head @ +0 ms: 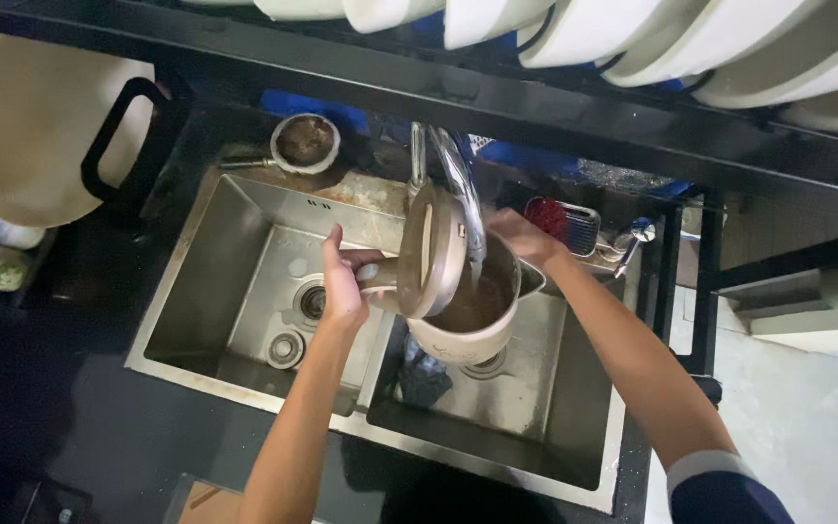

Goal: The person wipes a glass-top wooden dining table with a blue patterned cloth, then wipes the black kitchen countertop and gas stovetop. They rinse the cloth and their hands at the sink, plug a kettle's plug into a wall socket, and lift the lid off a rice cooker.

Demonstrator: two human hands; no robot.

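Seemingly over the right basin of the double steel sink (244, 383), seen from the head camera, a beige kettle (467, 325) hangs under the curved tap (458, 175), its hinged lid (434, 250) tipped up and open and brownish water showing inside. Its body looks stiff and smooth, likely slick when wet, and part full it should feel fairly heavy, so the side handle is the sound place to take hold. The left hand (343, 281) does just that: fingers curled tight about the handle, thumb laid over it, carrying the load. The right hand (524, 238) reaches across to the far rim by the spout; whether its fingers clasp the rim or merely rest there I cannot tell, as the tap and lid hide them. A dark cloth (424, 380) lies in the basin below. A round cup (306, 142) sits on the ledge behind, and a red brush (560, 221) beside the tap.
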